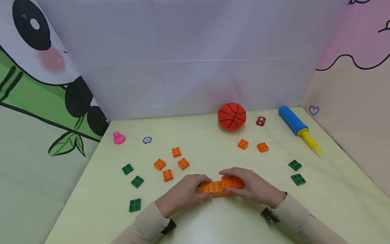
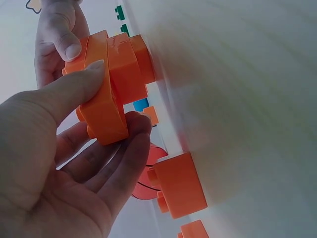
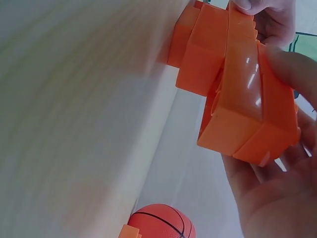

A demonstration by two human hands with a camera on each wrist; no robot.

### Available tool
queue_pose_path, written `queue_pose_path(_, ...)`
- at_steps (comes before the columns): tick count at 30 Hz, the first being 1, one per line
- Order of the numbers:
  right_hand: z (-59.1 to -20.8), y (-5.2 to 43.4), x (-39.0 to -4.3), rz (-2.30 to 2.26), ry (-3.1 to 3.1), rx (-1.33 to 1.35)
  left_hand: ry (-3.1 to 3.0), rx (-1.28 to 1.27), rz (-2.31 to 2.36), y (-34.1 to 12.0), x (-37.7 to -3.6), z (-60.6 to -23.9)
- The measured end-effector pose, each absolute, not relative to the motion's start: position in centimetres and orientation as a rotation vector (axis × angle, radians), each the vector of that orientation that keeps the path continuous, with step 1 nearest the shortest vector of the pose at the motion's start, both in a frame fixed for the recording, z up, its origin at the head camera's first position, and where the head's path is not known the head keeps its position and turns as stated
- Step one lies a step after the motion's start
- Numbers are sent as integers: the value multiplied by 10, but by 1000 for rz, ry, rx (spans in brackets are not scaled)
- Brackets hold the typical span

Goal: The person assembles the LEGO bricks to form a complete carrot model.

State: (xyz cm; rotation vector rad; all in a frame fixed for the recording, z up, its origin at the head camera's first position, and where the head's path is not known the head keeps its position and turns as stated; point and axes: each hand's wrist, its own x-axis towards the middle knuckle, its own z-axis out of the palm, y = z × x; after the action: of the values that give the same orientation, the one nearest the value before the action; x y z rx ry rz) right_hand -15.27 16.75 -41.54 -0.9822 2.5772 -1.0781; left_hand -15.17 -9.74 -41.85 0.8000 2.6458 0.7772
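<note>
Both hands hold one stacked assembly of orange building bricks (image 1: 212,187) low over the front middle of the table. My left hand (image 1: 187,192) grips its left end, thumb on the near side and fingers behind, as the left wrist view shows. The right hand (image 1: 250,185) pinches the right end, where extra bricks (image 3: 278,114) sit on the upper layer. Beneath the long layer, narrower orange bricks (image 2: 130,64) step down toward the table. Studs show along the top of the assembly.
Loose orange bricks (image 1: 167,175) lie to the left, with two more behind. Green bricks (image 1: 135,205) sit at both sides. Along the back are a pink toy (image 1: 119,138), a poker chip (image 1: 147,140), a small basketball (image 1: 232,116), a red toy car (image 1: 260,121) and a blue-yellow pump (image 1: 294,121).
</note>
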Motion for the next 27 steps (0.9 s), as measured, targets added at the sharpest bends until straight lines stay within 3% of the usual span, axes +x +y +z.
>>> queue_pose_path(27,-421,178,-157,-1097,2586,-870,2700,723,812,-117,-159,-403)
